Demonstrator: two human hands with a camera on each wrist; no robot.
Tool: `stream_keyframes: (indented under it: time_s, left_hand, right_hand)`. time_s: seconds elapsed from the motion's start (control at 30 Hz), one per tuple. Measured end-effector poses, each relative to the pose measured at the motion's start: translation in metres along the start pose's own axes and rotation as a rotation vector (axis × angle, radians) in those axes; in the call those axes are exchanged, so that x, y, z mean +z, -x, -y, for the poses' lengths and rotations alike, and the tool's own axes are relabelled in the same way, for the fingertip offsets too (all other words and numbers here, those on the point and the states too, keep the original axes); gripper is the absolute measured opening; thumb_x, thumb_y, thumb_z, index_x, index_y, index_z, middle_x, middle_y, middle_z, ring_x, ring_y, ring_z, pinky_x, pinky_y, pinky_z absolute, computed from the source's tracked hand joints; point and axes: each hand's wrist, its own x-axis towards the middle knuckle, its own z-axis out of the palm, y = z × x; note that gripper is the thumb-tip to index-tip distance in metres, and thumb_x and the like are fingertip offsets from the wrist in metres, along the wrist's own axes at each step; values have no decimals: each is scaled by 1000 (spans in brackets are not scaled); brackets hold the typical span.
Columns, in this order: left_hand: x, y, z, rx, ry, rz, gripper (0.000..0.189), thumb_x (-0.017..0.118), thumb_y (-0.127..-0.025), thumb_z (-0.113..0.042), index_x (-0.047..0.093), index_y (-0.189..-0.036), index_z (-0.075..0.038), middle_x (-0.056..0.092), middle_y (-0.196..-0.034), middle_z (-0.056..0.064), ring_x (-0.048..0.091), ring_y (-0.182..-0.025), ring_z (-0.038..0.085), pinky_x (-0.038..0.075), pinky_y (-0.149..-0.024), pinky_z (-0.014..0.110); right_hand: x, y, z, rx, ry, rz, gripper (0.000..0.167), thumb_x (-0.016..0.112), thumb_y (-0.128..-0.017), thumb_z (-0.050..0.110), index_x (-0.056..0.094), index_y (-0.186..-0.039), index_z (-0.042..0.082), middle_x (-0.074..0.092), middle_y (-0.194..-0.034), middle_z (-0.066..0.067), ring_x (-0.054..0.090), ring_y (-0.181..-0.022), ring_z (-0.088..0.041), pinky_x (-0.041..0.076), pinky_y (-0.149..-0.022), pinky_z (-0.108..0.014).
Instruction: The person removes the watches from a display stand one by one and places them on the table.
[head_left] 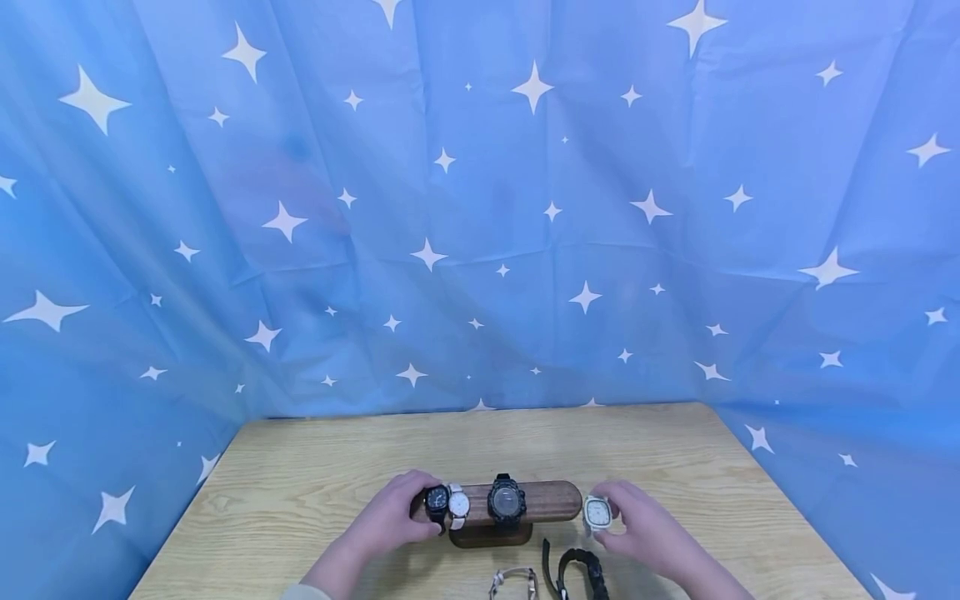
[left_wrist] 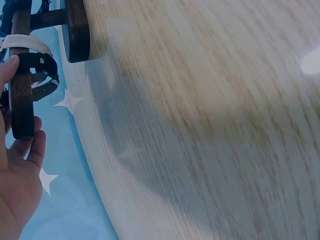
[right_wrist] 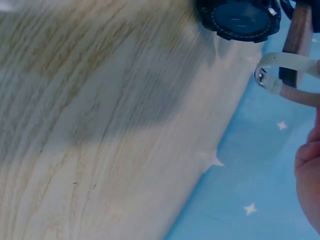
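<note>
A dark wooden watch stand [head_left: 551, 501] holds a black square watch [head_left: 437, 500], a white-strapped round watch [head_left: 458, 504] and a chunky black round watch [head_left: 506, 501]. My left hand [head_left: 397, 510] grips the bar's left end, thumb beside the black square watch; in the left wrist view its fingers [left_wrist: 37, 147] curl about the bar end. At the other end, my right hand [head_left: 637, 525] pinches a white square watch [head_left: 597, 512]. Its closed strap [right_wrist: 270, 80] forms a loop that overlaps the bar's end in the right wrist view.
In front of the stand, a light-strapped watch [head_left: 513, 572] and a black-strapped watch [head_left: 592, 571] lie on the wooden table [head_left: 315, 467]. A blue curtain with white stars [head_left: 480, 208] hangs behind the table and along its sides.
</note>
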Motion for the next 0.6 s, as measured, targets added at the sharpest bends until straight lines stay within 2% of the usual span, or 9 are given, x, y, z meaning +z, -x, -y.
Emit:
stream_keyframes:
  time_s: [0.27,0.6]
  left_hand:
    - [1,0,1,1,4,7,48,79,-69,-28,61,-113,-19,59,-111,-8,54,-103,17,45,-91,42]
    - [0,0,1,-5,2,6,48,79,-70,-29,61,-113,-19,59,-111,-8,54,-103,17,45,-91,43]
  right_hand:
    - [2,1,6,-94,-10,-43,39,79,-67,9,58,-100,14,50,-90,14,45,-77,1,48,-61,-23]
    - [2,1,11,-127,-10,-57,42,80,-65,10,58,-99,17,48,-89,17,46,-78,-1,47,-62,-22]
